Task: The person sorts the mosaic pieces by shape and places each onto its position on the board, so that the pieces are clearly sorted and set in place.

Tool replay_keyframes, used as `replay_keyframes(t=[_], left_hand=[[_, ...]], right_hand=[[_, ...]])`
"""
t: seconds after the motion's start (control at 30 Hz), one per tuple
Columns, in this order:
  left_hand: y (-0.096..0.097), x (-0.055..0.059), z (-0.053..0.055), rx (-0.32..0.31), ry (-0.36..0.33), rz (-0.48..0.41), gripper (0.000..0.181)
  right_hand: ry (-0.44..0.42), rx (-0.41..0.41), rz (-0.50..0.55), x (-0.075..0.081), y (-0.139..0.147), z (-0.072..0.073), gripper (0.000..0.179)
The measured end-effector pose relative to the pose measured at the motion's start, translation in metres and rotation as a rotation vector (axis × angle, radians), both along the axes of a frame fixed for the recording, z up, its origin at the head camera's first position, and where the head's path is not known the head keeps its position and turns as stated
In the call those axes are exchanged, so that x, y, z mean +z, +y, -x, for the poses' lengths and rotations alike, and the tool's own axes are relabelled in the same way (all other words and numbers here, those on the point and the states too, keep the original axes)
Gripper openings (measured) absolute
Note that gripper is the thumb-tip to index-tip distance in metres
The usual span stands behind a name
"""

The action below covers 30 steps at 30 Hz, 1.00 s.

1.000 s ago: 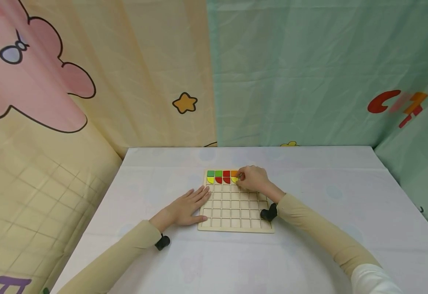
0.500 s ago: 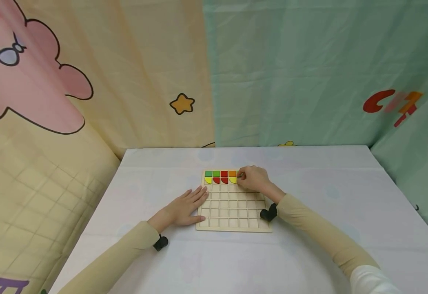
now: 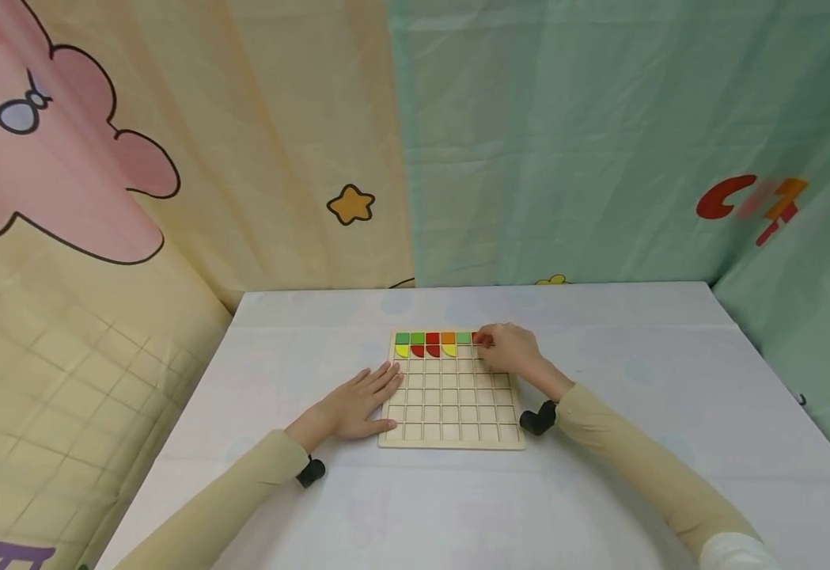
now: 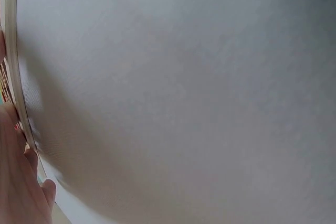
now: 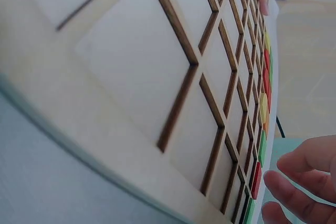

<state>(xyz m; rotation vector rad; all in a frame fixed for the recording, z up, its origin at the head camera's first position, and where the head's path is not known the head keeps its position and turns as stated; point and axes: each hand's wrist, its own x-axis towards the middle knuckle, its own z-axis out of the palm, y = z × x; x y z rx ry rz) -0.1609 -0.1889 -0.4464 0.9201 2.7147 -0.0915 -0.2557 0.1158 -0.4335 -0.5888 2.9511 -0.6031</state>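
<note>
My left hand (image 3: 361, 402) rests flat with spread fingers on the left edge of the wooden grid board (image 3: 452, 397). In the left wrist view only part of that hand (image 4: 21, 182) shows along the board's edge. My right hand (image 3: 513, 351) is over the upper right of the board, partly covering the top row. Its bent fingertips are right beside a red tile (image 5: 256, 180) in the right wrist view, with thumb and fingers apart and no tile showing between them. A green square tile (image 3: 464, 338) lies just left of these fingers.
Colored squares, including an orange one (image 3: 448, 338), fill top-row cells. Below are rounded pieces: yellow (image 3: 402, 351) and red (image 3: 418, 351) among them. The white-covered table (image 3: 429, 507) meets a patterned curtain (image 3: 564, 158) at the back. Black wrist cameras sit on both wrists.
My right hand has moved right along the top row, uncovering the green tile beside the orange one and part of a red tile. My left hand stays on the board's edge.
</note>
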Motion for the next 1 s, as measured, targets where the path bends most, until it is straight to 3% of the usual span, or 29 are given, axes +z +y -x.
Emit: replay_keyframes(t=[0.27,0.57,1.0], left_hand=[[0.0,0.001,-0.002,0.015,-0.013,-0.011,0.084],[-0.002,0.001,-0.002,-0.01,-0.01,-0.05,0.083],[-0.001,-0.002,-0.001,0.013,-0.015,-0.026,0.084]], right_hand=[[-0.006,-0.013,0.006,0.006,0.014,-0.009,0.012],[0.058,0.004,0.059,0.011,0.041,-0.018,0.005],[0.083,-0.007,0.061,0.02,0.074,-0.027,0.011]])
